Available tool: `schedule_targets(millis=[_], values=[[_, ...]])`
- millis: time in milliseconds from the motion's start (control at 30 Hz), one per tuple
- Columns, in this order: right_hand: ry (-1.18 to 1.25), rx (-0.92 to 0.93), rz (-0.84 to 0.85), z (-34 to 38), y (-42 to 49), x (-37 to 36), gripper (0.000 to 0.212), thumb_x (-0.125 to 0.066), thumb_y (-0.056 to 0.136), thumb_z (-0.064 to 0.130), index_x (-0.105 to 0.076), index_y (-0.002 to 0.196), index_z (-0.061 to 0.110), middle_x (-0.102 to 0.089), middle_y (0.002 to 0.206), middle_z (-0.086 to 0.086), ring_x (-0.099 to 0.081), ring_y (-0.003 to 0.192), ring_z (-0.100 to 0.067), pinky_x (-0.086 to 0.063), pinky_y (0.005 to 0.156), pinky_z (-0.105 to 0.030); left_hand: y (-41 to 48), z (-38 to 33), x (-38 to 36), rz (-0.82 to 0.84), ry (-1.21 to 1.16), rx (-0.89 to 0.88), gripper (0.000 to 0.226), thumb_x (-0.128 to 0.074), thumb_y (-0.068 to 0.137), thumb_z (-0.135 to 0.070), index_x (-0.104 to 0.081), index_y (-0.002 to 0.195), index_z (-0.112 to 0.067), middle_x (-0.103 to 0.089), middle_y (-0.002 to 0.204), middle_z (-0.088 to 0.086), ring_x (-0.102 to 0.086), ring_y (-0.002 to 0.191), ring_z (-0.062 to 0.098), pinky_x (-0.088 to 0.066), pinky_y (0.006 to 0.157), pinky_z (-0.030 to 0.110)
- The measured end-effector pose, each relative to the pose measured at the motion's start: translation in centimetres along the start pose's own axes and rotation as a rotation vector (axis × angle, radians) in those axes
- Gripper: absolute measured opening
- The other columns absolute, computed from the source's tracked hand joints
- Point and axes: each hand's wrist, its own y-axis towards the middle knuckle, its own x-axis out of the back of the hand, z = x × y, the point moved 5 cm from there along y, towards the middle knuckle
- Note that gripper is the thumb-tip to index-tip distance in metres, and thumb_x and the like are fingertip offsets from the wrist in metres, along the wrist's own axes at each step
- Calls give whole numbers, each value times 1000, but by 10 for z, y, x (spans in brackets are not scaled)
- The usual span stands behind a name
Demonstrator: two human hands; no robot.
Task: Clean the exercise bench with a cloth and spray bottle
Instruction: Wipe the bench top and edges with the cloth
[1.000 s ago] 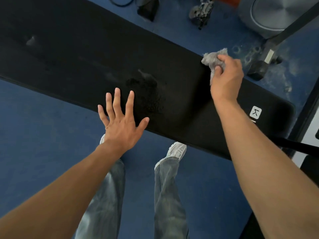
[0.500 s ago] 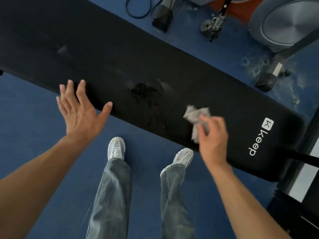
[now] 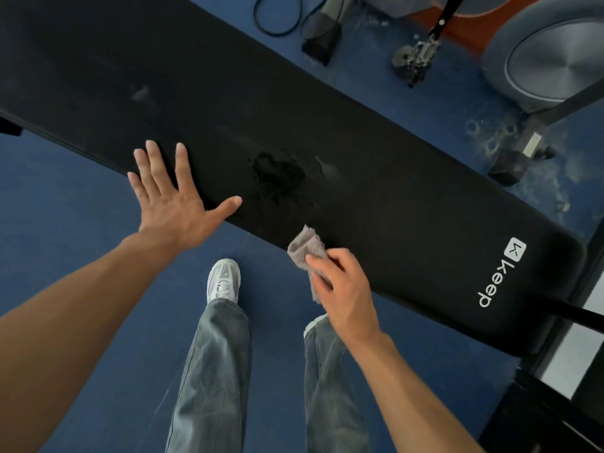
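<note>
Head view: right hand [image 3: 346,289] clamps cloth [image 3: 305,246] at bench [image 3: 392,197] edge; left hand [image 3: 173,204] lies spread flat.

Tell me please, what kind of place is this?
Probably a home gym or small fitness room. A long black padded exercise bench marked "keep" stands on blue floor matting, and an exercise machine with a large grey flywheel stands behind it.

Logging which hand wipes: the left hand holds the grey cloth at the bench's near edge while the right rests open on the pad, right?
Swapped. The head view shows the right hand holding the grey cloth; the left hand rests open on the bench.
</note>
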Motion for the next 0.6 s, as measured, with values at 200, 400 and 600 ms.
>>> schedule_targets(millis=[200,400,600], values=[[-95,-72,-137,-38,36,51,27,-71,87,-3,-76,112,7,-59,101,-12,-60,86,-21,-51,84,-27,3,-3,-3,105,3,32,128,-40,70,-95,24,156,-24,36,160,16,36,147,34,20,118,54],[-93,-408,-448,-82,153,120,29,-63,92,12,-69,121,8,-61,119,-13,-61,108,-21,-30,87,4,6,-3,0,243,19,76,130,-38,67,-97,33,151,-29,45,155,13,43,143,31,25,116,52],[-55,-186,-261,-28,158,72,25,-68,92,13,-71,117,8,-60,110,-11,-56,95,-13,-33,85,-3,7,-5,3,332,19,108,131,-40,65,-98,38,148,-32,50,152,11,47,141,30,25,117,53]])
